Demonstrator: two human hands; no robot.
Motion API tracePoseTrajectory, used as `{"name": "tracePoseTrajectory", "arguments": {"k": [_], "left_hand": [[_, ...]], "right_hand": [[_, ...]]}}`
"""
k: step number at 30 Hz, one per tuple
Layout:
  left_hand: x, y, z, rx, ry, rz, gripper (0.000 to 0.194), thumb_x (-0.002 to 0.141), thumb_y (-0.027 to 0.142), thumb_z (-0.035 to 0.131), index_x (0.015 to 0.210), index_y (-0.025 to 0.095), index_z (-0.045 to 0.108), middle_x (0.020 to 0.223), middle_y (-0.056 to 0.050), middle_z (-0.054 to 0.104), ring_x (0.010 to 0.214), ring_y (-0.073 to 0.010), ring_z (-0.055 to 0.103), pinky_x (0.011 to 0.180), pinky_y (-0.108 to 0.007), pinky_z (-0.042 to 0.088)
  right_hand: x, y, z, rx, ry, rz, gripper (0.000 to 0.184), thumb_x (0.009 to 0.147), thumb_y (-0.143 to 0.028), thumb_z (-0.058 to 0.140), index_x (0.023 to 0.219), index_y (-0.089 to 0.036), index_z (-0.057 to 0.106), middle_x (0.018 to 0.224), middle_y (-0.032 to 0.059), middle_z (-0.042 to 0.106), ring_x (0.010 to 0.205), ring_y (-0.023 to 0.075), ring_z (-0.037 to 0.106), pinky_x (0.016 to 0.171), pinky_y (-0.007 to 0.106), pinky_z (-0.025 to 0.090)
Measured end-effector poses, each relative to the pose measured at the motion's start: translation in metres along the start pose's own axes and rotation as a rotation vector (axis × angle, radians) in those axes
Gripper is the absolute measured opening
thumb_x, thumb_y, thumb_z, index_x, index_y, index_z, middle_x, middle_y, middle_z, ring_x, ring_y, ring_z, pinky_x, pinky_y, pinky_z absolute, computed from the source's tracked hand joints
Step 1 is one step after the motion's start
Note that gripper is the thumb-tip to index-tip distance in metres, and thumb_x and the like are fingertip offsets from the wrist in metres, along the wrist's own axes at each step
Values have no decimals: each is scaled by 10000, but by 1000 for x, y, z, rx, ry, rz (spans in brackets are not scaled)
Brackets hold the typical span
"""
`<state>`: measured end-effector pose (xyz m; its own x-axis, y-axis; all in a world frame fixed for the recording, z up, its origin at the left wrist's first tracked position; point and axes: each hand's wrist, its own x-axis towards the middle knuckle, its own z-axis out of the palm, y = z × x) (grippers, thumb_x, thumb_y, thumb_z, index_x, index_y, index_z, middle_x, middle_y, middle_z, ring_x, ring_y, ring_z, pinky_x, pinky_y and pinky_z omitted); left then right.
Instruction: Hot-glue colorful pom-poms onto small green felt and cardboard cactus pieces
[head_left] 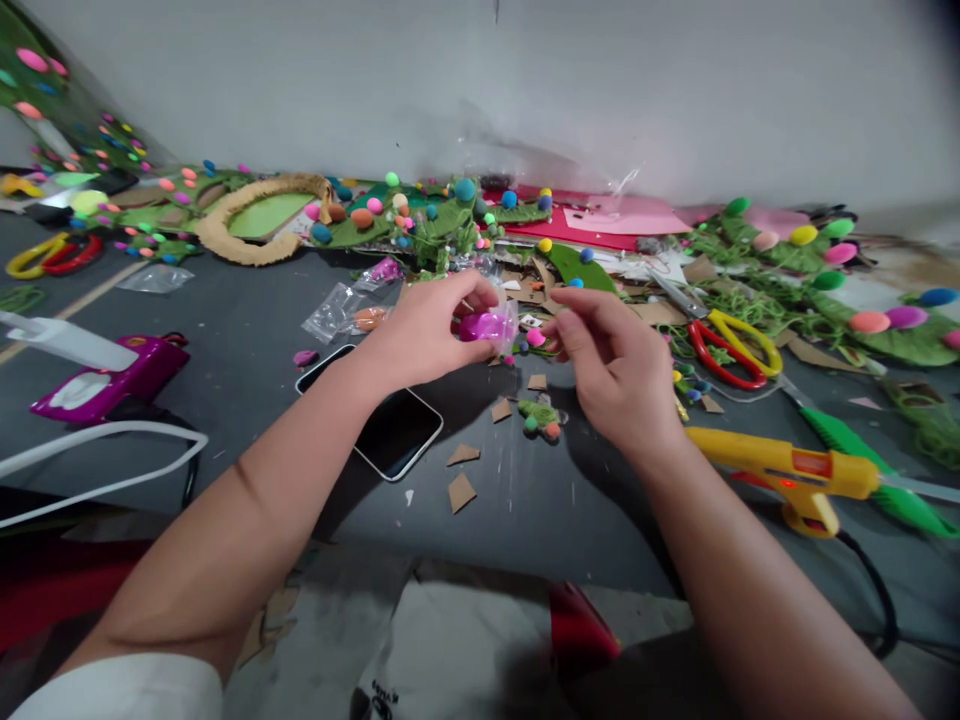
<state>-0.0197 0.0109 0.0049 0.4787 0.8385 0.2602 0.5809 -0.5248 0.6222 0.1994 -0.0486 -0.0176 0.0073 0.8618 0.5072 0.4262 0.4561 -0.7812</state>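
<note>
My left hand [435,325] is closed around a clear plastic packet with a bright purple lump [486,326] inside, perhaps clay. To its right, my right hand [619,365] has its fingers curled in. A small pink ball [535,337] shows right at those fingertips; whether they grip it I cannot make out. Below and between the hands lies a small green piece [538,414] with coloured balls on it. Cut cardboard bits [462,492] are scattered nearby. Under my left forearm rests a phone [399,432] with a dark screen.
On the right lie a yellow glue gun [787,468] with a red light, red-and-yellow scissors [731,345] and a green-handled tool [847,450]. A purple power adapter [112,380] with a white plug sits left. Along the wall are a cardboard ring [259,250] and green leaves [577,268] with coloured balls.
</note>
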Motion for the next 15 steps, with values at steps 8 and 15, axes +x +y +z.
{"name": "tracePoseTrajectory", "arguments": {"k": [8, 15], "left_hand": [[2, -9, -5, 168, -65, -46, 316, 781, 253, 758, 1066, 205, 630, 1082, -61, 720, 924, -212, 674, 787, -345, 510], [3, -8, -6, 212, -90, -67, 330, 795, 279, 759, 1088, 199, 629, 1098, -78, 719, 976, -246, 683, 787, -356, 503]], "right_hand": [[-4, -5, 3, -62, -107, 30, 359, 936, -468, 686, 705, -193, 697, 529, -32, 545, 499, 100, 480, 489, 259, 384], [-2, 1, 6, 6, -134, -17, 198, 951, -247, 660, 1128, -212, 743, 1011, 41, 765, 852, 165, 705, 734, 280, 555]]}}
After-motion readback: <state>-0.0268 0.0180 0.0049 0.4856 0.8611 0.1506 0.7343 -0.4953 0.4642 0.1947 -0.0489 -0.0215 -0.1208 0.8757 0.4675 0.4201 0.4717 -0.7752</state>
